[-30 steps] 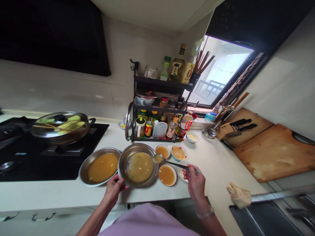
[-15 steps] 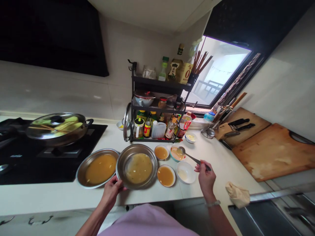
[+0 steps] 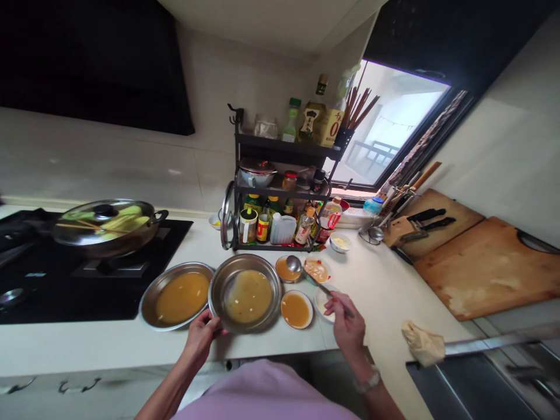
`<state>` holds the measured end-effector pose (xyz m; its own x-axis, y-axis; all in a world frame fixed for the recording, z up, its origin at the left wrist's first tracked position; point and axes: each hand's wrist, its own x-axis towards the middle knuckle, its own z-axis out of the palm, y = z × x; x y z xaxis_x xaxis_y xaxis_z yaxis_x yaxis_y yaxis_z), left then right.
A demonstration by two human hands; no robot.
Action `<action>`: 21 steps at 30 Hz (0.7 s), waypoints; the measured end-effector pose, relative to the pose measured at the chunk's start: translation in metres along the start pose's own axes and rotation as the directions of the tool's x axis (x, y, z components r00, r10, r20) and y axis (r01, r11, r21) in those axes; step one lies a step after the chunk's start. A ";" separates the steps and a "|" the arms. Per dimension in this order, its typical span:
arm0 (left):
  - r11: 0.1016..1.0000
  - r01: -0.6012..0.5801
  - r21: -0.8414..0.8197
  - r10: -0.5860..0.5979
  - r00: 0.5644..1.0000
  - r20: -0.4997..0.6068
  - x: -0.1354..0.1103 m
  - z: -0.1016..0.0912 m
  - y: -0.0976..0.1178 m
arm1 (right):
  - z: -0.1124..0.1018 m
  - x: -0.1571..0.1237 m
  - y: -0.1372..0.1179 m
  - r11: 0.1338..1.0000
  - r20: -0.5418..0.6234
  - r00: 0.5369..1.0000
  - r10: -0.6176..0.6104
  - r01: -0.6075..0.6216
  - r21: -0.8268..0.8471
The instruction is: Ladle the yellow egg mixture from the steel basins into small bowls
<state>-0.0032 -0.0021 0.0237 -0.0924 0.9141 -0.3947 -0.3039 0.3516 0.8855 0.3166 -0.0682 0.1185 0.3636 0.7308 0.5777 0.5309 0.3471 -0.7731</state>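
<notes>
My left hand grips the near rim of a round metal bowl that holds cloudy yellowish liquid with small white bits. My right hand is closed round the dark handle of a ladle. The ladle's head hangs over a small bowl of orange-brown liquid. A second small bowl of the same liquid stands nearer to me. Beside them are a bowl with pinkish contents and a white bowl, partly hidden by my right hand. Another metal bowl of brown liquid stands at the left.
A lidded pan sits on the black stove. Behind the bowls a black rack carries bottles and jars. To the right are a knife block, cutting boards, a beige cloth and a small patterned bowl.
My right hand has moved left and slightly toward me. The ladle's head has gone from over the pinkish bowl to over the small bowl left of it. My left hand keeps its grip.
</notes>
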 end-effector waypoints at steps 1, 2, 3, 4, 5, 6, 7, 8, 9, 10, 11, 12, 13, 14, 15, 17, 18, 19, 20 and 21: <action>1.000 0.000 0.001 0.000 1.000 -0.003 0.000 0.000 0.000 | 0.009 -0.007 0.000 0.999 0.039 0.999 0.035 -0.036 0.034; 1.000 0.001 0.000 -0.001 1.000 -0.007 0.001 0.000 -0.001 | 0.018 -0.014 0.000 0.996 0.075 0.995 0.066 -0.070 0.062; 1.000 0.003 -0.002 -0.003 1.000 -0.009 0.001 -0.001 -0.002 | 0.026 -0.021 0.002 0.992 0.124 0.989 0.083 -0.094 0.082; 1.000 0.006 -0.003 -0.006 1.000 -0.010 0.002 -0.001 -0.002 | 0.034 -0.027 0.005 0.988 0.159 0.982 0.103 -0.119 0.095; 1.000 0.009 -0.004 -0.009 1.000 -0.006 0.002 -0.001 -0.003 | 0.041 -0.033 0.008 0.985 0.185 0.976 0.116 -0.137 0.101; 1.000 0.011 -0.003 -0.011 1.000 0.000 0.003 -0.002 -0.004 | 0.048 -0.039 0.011 0.983 0.206 0.970 0.129 -0.152 0.102; 1.000 0.012 -0.002 -0.012 1.000 0.007 0.004 -0.002 -0.004 | 0.053 -0.043 0.014 0.979 0.223 0.963 0.152 -0.179 0.103; 1.000 0.012 0.000 -0.012 1.000 0.010 0.004 -0.003 -0.004 | 0.058 -0.047 0.017 0.971 0.229 0.956 0.185 -0.213 0.106; 1.000 0.011 0.002 -0.011 1.000 0.011 0.004 -0.003 -0.005 | 0.062 -0.050 0.019 0.959 0.227 0.947 0.229 -0.259 0.114; 1.000 0.007 0.003 -0.007 1.000 0.009 0.004 -0.003 -0.005 | 0.064 -0.052 0.021 0.941 0.215 0.935 0.283 -0.314 0.129; 1.000 0.002 0.003 -0.002 1.000 0.004 0.004 -0.004 -0.006 | 0.066 -0.052 0.022 0.916 0.193 0.920 0.341 -0.372 0.151; 1.000 -0.003 0.003 0.003 1.000 0.001 0.004 -0.004 -0.006 | 0.068 -0.052 0.023 0.887 0.163 0.901 0.401 -0.427 0.177; 1.000 -0.006 0.002 0.006 1.000 -0.002 0.004 -0.004 -0.006 | 0.068 -0.051 0.023 0.855 0.134 0.880 0.456 -0.475 0.207; 1.000 -0.007 0.001 0.007 1.000 -0.002 0.004 -0.004 -0.007 | 0.068 -0.049 0.022 0.823 0.108 0.857 0.504 -0.515 0.240; 1.000 -0.004 0.000 0.004 1.000 0.000 0.004 -0.005 -0.007 | 0.067 -0.046 0.021 0.792 0.089 0.834 0.544 -0.546 0.272; 1.000 0.003 -0.003 -0.003 1.000 0.006 0.004 -0.005 -0.007 | 0.064 -0.040 0.018 0.736 0.069 0.793 0.605 -0.590 0.332; 1.000 0.006 -0.003 -0.006 1.000 0.011 0.004 -0.005 -0.006 | 0.062 -0.037 0.016 0.712 0.065 0.777 0.626 -0.604 0.359; 1.000 0.008 -0.002 -0.008 1.000 0.014 0.004 -0.005 -0.006 | 0.060 -0.034 0.014 0.691 0.062 0.763 0.644 -0.614 0.382; 1.000 0.011 0.000 -0.011 1.000 0.015 0.004 -0.005 -0.005 | 0.059 -0.032 0.011 0.674 0.053 0.751 0.658 -0.619 0.402; 1.000 0.012 0.002 -0.013 1.000 0.015 0.004 -0.005 -0.005 | 0.057 -0.030 0.009 0.663 0.044 0.743 0.668 -0.621 0.418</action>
<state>-0.0072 -0.0008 0.0165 -0.0745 0.9126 -0.4020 -0.3033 0.3633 0.8809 0.2675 -0.0534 0.0791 0.5913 0.8004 -0.0986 -0.1938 0.0224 -0.9808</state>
